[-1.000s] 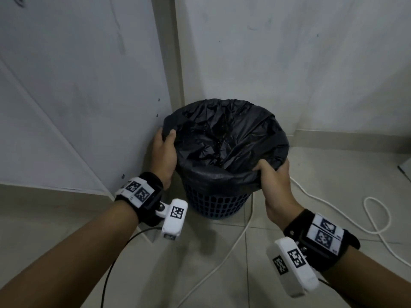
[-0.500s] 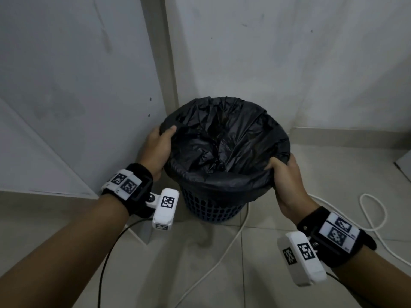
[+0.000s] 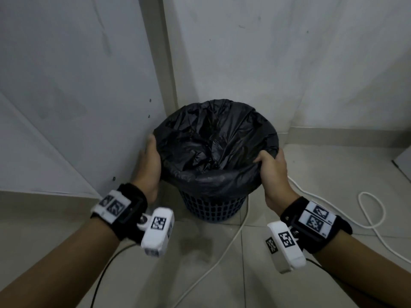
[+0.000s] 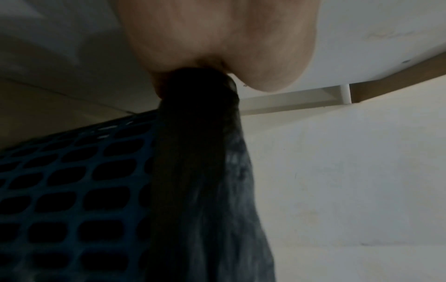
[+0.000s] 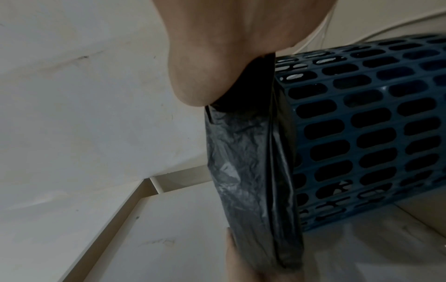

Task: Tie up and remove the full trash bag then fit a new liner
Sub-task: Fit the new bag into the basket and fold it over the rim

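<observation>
While folded over basket (image 3: 211, 207), black liner (image 3: 213, 147) crinkled | both hands apparently gripping rim

Left hand (image 3: 149, 165): shifted along the black liner's (image 3: 213, 152) left rim; thumb now lies outside the fold, no longer hooked over.
Right hand (image 3: 272, 174): moved from near rim round to right side, gripping overhang.

Left wristband (image 3: 131, 204): black fuzzy strap, white plate with two blurred black square markers, perhaps codes.
Right wristband (image 3: 315, 221): the same.
Wrist cameras (image 3: 158, 232): white housings bearing black-and-white markers.
Forearms: bare, no sleeves.
</observation>
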